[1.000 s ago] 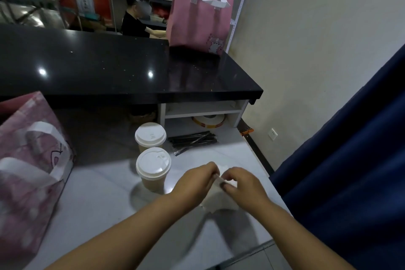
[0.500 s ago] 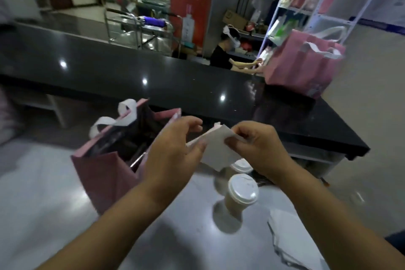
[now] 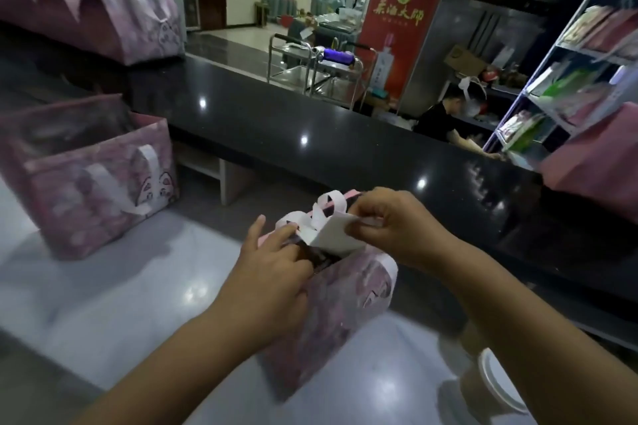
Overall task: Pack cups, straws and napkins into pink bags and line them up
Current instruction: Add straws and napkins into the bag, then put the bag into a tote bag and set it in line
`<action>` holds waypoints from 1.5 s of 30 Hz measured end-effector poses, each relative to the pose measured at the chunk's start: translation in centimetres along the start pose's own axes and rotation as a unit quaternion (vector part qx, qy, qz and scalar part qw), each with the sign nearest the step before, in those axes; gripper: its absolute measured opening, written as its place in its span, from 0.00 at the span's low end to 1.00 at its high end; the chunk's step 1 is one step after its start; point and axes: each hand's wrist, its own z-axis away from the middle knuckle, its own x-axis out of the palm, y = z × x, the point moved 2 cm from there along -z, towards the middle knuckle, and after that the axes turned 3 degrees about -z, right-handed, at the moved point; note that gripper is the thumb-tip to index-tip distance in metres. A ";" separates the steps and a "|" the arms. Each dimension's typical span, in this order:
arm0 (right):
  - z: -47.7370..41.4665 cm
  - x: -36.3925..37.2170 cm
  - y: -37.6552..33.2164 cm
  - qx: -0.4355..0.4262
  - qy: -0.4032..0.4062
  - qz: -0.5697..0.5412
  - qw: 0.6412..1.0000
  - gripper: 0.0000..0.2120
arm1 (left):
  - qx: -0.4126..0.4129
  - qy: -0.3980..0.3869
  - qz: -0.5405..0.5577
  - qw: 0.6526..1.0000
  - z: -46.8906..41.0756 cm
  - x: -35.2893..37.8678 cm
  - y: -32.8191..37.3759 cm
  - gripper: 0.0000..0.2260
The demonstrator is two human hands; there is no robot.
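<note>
The right hand (image 3: 390, 228) pinches a folded white napkin (image 3: 335, 235) by its right corner, thumb and curled fingers clamped on it, and holds it over the open mouth of a pink bag (image 3: 331, 314) that stands on the white table (image 3: 121, 286) in the middle of the view. The napkin's lower edge lies at the bag's mouth, just in front of the white handles (image 3: 326, 205). The left hand (image 3: 272, 266) comes in from seven o'clock and grips the bag's near rim, its lower fingers curled over the edge while the index finger lies straight toward the handles. At five o'clock from the bag a paper cup (image 3: 493, 379) with a white lid stands on the table, partly hidden by the right forearm. At ten o'clock, well apart, a second pink bag (image 3: 93, 176) stands open on the same table. Behind runs a black counter (image 3: 310, 134); a row of pink bags (image 3: 103, 10) sits on it at eleven o'clock, and one more bag (image 3: 600, 162) at three o'clock
</note>
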 end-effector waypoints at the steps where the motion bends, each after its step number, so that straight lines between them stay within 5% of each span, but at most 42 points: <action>1: -0.5 0.2 -0.2 0.007 -0.023 -0.020 0.999 0.03 | 0.009 -0.009 -0.014 1.000 0.1 -0.2 -1.0 0.04; 7: -2.5 3.0 -1.2 0.030 -0.231 0.067 0.970 0.11 | 0.015 -0.076 -0.073 0.994 0.1 -1.0 -6.1 0.15; 11: -2.7 5.2 -1.2 0.076 -0.299 0.052 0.950 0.09 | 0.031 -0.079 0.016 0.996 -0.3 -0.4 -7.9 0.16; 14: -3.8 5.5 -1.3 0.088 -0.216 0.112 0.966 0.06 | 0.028 -0.058 0.083 0.995 -1.1 -0.2 -8.8 0.20; 18: -5.0 5.4 -1.2 0.052 -0.044 0.266 0.962 0.06 | 0.046 -0.011 0.107 0.993 -1.6 0.0 -9.8 0.09; 24: -3.9 10.3 -1.3 0.007 -0.190 0.260 0.947 0.11 | 0.059 -0.050 0.171 0.982 -1.2 1.1 -11.2 0.34; 30: -3.2 11.1 -0.5 0.066 -0.317 0.140 0.936 0.16 | 0.065 -0.073 0.202 0.974 -1.4 1.9 -11.6 0.41; 39: -0.8 3.4 0.9 0.060 -0.109 0.044 0.991 0.18 | 0.063 -0.137 0.163 0.975 -2.3 1.7 -12.6 0.48; 42: 1.2 2.6 1.6 0.103 -0.094 0.049 0.989 0.35 | 0.063 -0.151 0.128 0.978 -2.7 1.9 -13.0 0.51; 45: 3.1 2.9 2.9 0.186 -0.173 0.022 0.967 0.58 | 0.073 -0.162 0.116 0.977 -3.4 1.9 -13.5 0.52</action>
